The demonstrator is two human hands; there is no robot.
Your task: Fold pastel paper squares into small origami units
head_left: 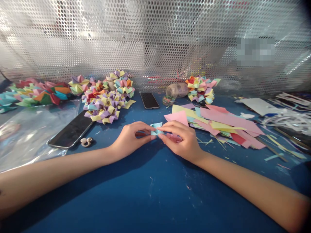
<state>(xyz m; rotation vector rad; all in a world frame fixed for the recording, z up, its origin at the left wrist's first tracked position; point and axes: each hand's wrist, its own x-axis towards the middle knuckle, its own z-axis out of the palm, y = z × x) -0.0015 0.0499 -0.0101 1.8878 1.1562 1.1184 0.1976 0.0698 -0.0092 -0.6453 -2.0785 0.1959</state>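
Blue table [150, 194] up front, perforated metal mesh [155, 42] closing off the back, and both bare arms are in from the bottom corners. Left hand [131, 137] and right hand [181, 139] meet at mid-table, and between them is the blue piece [156, 128], a small folded bit of light blue paper. Left thumb and fingertips are pinched on its left end, right thumb and forefinger are pinched on its right end, and it sits just above the tabletop. Something pink [173, 136] shows under the right fingers; whether it is held, I cannot tell.

For containers, a clear bag [177, 90] lies on its side by the mesh, with brownish contents too blurred to name. A plastic sheet [26, 132] is spread flat at far left, and its contents are not readable either.

Just right of the hands is a paper stack [218, 124], loose sheets of pink, yellow and red fanned out. One phone [73, 129] lies dark near the left wrist with a ring [86, 141] just beside it, and a second phone [149, 100] lies further back. Folded paper clusters [104, 106] are heaped behind the left hand, with another cluster [200, 88] right of the bag. White shreds [289, 119] are piled at far right.
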